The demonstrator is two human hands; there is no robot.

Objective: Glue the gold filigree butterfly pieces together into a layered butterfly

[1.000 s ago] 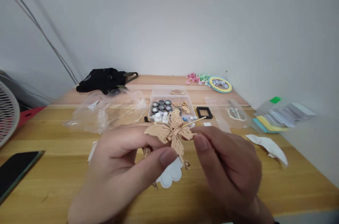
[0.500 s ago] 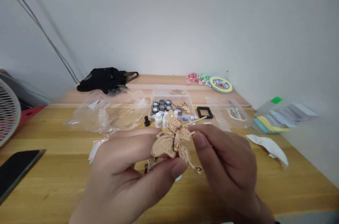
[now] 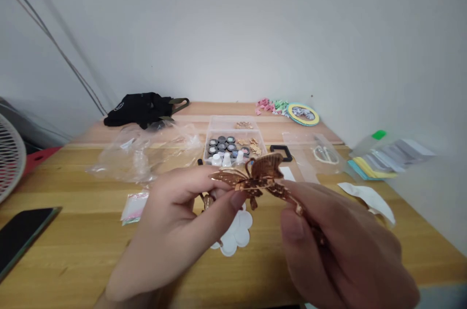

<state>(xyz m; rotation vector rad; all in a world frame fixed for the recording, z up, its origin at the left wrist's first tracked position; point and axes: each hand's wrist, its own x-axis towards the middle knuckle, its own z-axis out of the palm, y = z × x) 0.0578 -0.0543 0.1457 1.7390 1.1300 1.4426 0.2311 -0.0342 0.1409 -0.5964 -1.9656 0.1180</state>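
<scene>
Here, high above the wooden table (image 3: pixel 76 236), two bare hands at one gold butterfly (image 3: pixel 251 183). In the left hand (image 3: pixel 175 231), a firm pinch between thumb and fingers, close to the body and the left wing of the butterfly. In the right hand (image 3: pixel 343 241), also a closed grip, with thumb and forefinger at the right end of the same butterfly. Deeper among the right fingers, some more gold; not possible to tell to which piece. Held tilted, with one wing raised and another spread flat toward the left. Below the left fingers, another gold part (image 3: pixel 208 202), mostly hidden.

Under the hands, on the table, a white flower-shaped palette (image 3: pixel 239 233), partly covered from view. Behind, a clear plastic box (image 3: pixel 221 125) with open lid, and inside, small round pots (image 3: pixel 222 146) and gold pieces (image 3: pixel 255 146). Near its front edge, white bottles (image 3: pixel 226 158). Just beside the box, a black frame (image 3: pixel 288 153). To the left, a crumpled clear bag (image 3: pixel 116 155), a small pink packet (image 3: pixel 134 206) and a dark phone (image 3: pixel 27 236). Farther back, a black cloth bag (image 3: pixel 136 110). To the right, a white scrap (image 3: pixel 368 197) and a yellow ring (image 3: pixel 315 117).
</scene>
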